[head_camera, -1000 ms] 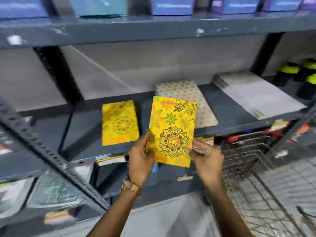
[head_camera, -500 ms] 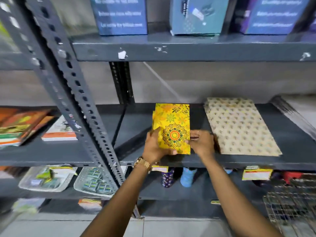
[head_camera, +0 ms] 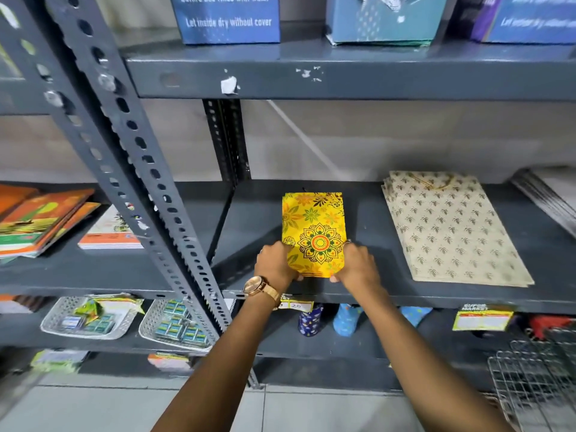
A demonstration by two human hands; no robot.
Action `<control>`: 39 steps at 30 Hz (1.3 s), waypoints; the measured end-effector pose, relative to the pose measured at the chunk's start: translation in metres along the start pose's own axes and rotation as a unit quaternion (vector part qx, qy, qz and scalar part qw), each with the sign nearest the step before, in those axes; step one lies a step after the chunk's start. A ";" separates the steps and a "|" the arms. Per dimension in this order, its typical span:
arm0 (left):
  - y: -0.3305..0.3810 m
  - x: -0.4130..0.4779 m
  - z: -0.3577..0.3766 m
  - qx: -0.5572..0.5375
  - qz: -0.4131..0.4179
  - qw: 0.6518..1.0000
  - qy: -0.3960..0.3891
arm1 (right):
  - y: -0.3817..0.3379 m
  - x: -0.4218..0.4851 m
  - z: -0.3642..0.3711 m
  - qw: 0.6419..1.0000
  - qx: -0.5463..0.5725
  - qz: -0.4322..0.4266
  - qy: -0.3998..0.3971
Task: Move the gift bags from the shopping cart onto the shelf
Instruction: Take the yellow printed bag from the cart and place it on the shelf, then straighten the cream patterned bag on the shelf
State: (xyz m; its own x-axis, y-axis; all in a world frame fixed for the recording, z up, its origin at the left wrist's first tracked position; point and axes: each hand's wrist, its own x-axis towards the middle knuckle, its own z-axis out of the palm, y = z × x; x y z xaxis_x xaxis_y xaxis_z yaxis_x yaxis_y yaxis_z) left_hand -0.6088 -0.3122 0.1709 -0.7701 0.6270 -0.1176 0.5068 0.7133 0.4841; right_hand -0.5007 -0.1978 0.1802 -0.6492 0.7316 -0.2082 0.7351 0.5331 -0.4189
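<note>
A flat yellow gift bag [head_camera: 313,226] with a flower and mandala print lies on the dark grey shelf [head_camera: 367,232]. My left hand [head_camera: 276,265] grips its near left corner and my right hand [head_camera: 358,265] grips its near right corner. Whether another yellow bag lies under it is hidden. A stack of beige patterned gift bags [head_camera: 452,229] rests flat to the right on the same shelf. The wire shopping cart [head_camera: 536,378] shows at the bottom right; its contents are out of view.
A perforated grey upright [head_camera: 124,157] slants across the left. Books [head_camera: 40,219] lie on the left shelf. Blue boxes [head_camera: 227,18] stand on the shelf above. White baskets [head_camera: 90,319] and small blue items sit on the shelf below, with price tags on its edge.
The view has swung left and closer to the shelf. Both hands have carried the yellow bag from mid-air down onto the shelf, over where a matching yellow bag lay.
</note>
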 end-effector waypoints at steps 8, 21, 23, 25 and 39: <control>0.010 -0.010 -0.002 0.040 -0.025 0.999 -0.001 | 0.001 -0.006 -0.003 1.000 0.007 -0.013 0.013; 0.164 -0.054 0.076 -0.008 0.111 0.989 -0.095 | 0.210 -0.014 -0.130 0.987 -0.050 0.147 0.029; 0.187 -0.049 0.093 -0.015 0.094 0.990 -0.100 | 0.232 -0.008 -0.138 0.986 -0.042 0.163 0.002; 0.208 -0.041 0.105 -0.012 0.070 0.994 -0.088 | 0.244 -0.002 -0.145 0.988 -0.016 0.153 -0.005; 0.240 -0.023 0.125 0.037 -0.048 0.998 -0.025 | 0.280 0.021 -0.156 0.996 -0.001 0.093 0.009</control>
State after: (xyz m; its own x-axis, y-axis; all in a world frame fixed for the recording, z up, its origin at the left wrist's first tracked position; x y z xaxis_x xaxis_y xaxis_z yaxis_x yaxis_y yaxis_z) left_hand -0.4213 -0.1162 0.1814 -0.7973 0.5679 -0.2044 0.4603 0.7912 0.4027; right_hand -0.2782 0.0326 0.1963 -0.4975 0.8254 -0.2670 0.8431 0.3875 -0.3729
